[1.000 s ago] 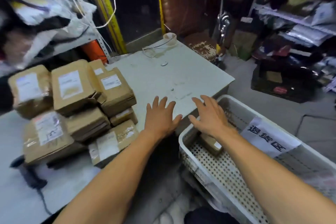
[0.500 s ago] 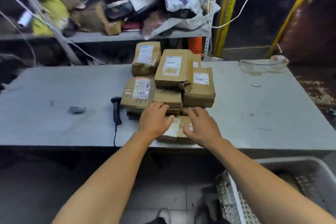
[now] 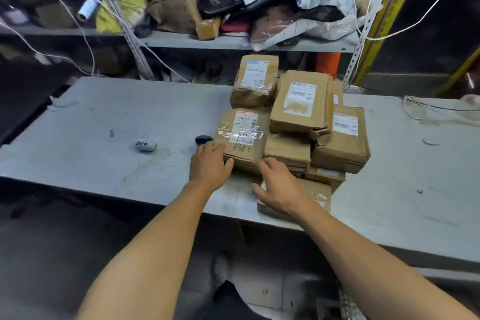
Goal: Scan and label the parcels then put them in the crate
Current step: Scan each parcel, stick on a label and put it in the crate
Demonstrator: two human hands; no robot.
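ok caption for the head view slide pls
Both bare hands, left hand and right hand, reach a stack of brown cardboard parcels on the grey table.

Parcels (image 3: 293, 125) stacked on table (image 3: 104, 122), scanner (image 3: 203, 140) just left.

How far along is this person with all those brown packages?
Early, it seems. Nothing here shows finished work: the crate is barely in view. In hand: the left hand reaches by the black scanner, touching the parcel marked 868, while the right hand rests open on the front parcel. Left: the whole brown stack still sits on the table, awaiting scanning, labelling and crating.
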